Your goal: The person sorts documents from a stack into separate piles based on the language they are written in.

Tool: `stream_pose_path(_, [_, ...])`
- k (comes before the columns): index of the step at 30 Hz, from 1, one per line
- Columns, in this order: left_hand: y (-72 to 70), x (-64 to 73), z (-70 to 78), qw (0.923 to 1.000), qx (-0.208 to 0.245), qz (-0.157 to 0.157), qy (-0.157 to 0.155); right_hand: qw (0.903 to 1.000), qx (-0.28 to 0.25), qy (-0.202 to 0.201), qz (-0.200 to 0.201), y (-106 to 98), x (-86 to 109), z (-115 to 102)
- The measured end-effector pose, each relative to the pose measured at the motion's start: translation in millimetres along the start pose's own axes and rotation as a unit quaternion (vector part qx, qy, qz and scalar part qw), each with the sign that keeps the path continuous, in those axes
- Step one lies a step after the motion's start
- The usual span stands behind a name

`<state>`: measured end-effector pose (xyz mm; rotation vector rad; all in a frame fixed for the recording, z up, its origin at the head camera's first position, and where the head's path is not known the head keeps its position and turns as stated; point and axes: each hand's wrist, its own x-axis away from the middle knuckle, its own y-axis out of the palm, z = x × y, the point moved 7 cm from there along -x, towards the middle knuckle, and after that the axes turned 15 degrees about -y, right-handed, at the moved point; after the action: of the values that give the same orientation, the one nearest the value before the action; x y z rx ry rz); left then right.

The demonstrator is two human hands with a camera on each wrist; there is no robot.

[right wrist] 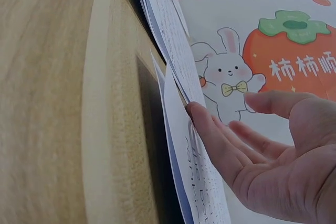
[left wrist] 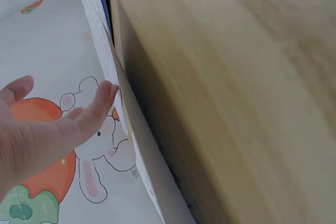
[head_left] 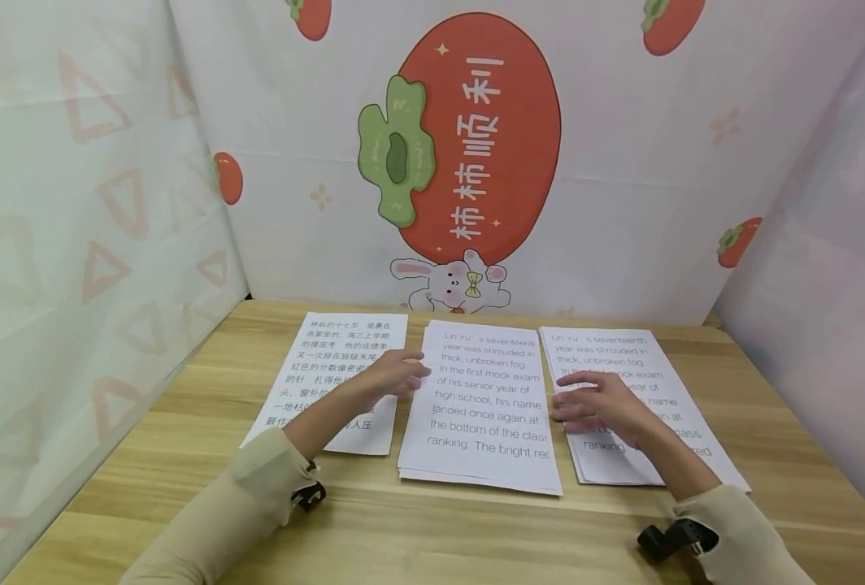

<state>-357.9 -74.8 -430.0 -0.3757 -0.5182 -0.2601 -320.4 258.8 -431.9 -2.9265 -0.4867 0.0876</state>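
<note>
Three lots of printed paper lie side by side on the wooden table. Chinese text covers the left paper (head_left: 352,341); large English text covers the middle stack (head_left: 487,406) and the right stack (head_left: 623,345). My left hand (head_left: 384,376) reaches over the left paper, fingertips right at the middle stack's left edge. Above the right stack, my right hand (head_left: 601,406) has its fingers pointing toward the gap beside the middle stack. Both wrist views show the left fingers (left wrist: 100,103) and right fingers (right wrist: 215,135) loosely extended at the paper, gripping nothing.
Behind the wooden table (head_left: 491,536) hangs a white backdrop (head_left: 623,203) with a large persimmon (head_left: 528,162) and a rabbit drawing (head_left: 447,286). White curtain-like walls stand on both sides. Dark wrist cameras (head_left: 308,494) are worn at both cuffs.
</note>
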Motion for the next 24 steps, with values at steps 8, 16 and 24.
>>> stream_pose_path(8, [-9.4, 4.8, -6.5, 0.9984, 0.050, -0.025, -0.012, 1.0000, 0.001, 0.008, -0.005, 5.4, 0.0, 1.0])
stream_pose_path(16, [-11.4, 10.6, -8.0, 0.9979, 0.051, -0.025, -0.033, 0.9997, 0.002, 0.022, 0.012, 1.2, -0.9, 4.5])
stream_pose_path(24, [-9.3, 13.8, -11.0, 0.9976, 0.056, -0.027, -0.032, 0.9997, -0.011, 0.021, 0.009, 3.7, 1.4, 4.2])
